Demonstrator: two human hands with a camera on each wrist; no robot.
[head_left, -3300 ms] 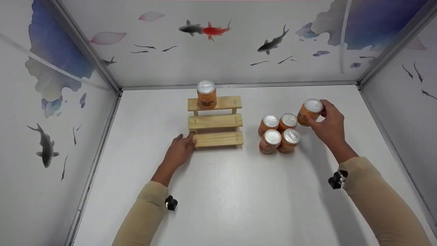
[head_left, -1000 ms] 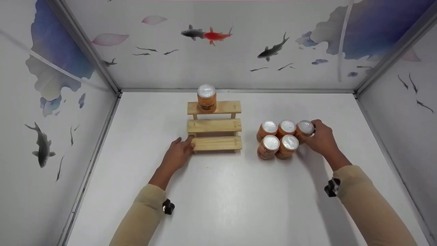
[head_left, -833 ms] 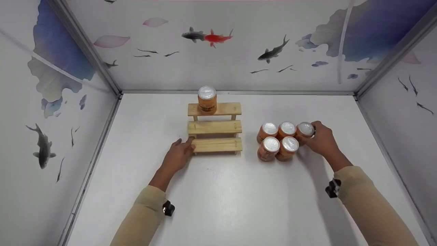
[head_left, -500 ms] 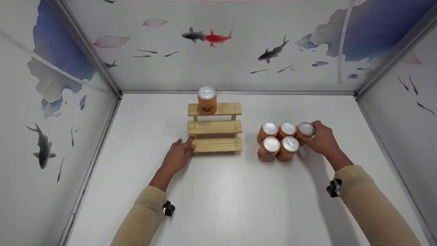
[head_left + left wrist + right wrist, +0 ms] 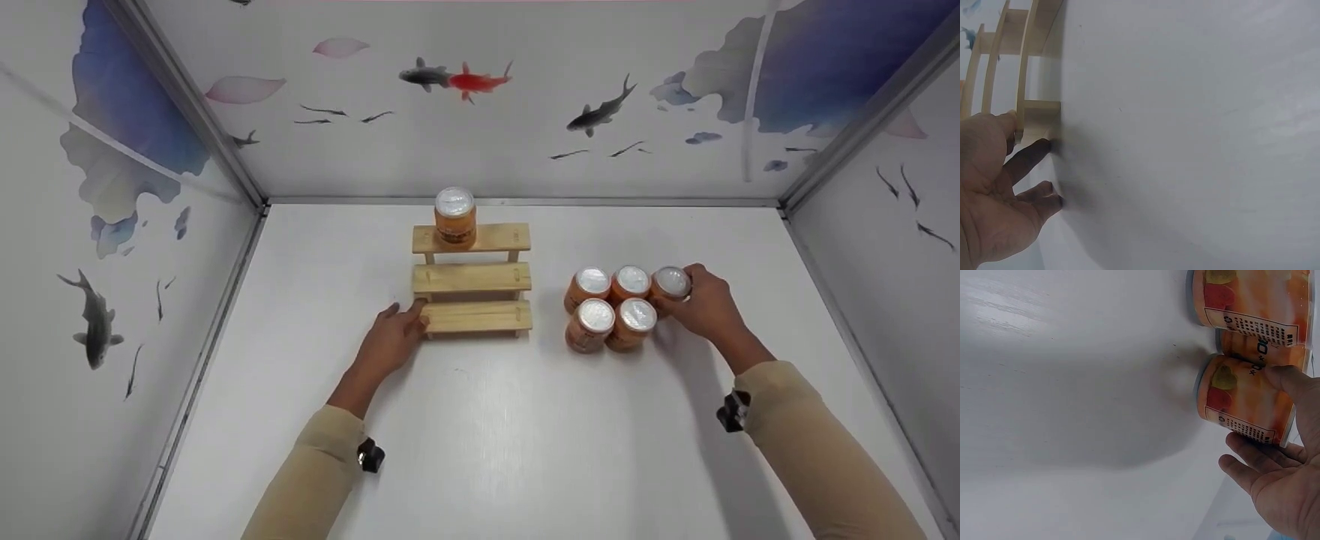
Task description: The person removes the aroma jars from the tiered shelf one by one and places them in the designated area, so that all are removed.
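Observation:
My left hand (image 5: 388,341) pinches the left end of the lowest step of a three-step wooden rack (image 5: 476,316); in the left wrist view the thumb lies at the plank's end, the other fingers spread near the table. Upright on the rack's top step, toward the left, is an orange can (image 5: 454,219) with a silvery lid. Over to the right, my right hand (image 5: 706,306) grips another orange can (image 5: 670,283), which stands at the right end of the back row of a tight group. In the right wrist view, that can (image 5: 1244,399) has a fruit-printed label and the thumb rests on its side.
The other grouped cans (image 5: 596,316) stand upright, two in front and two behind. White panels with painted fish (image 5: 600,109) enclose the white table (image 5: 480,442) at the back and sides. A small black camera sits on each wrist.
My right hand has lowered its can from the right onto the table, beside the back row of cans. Over the last second both hands have stayed put. The left hand keeps its place on the rack.

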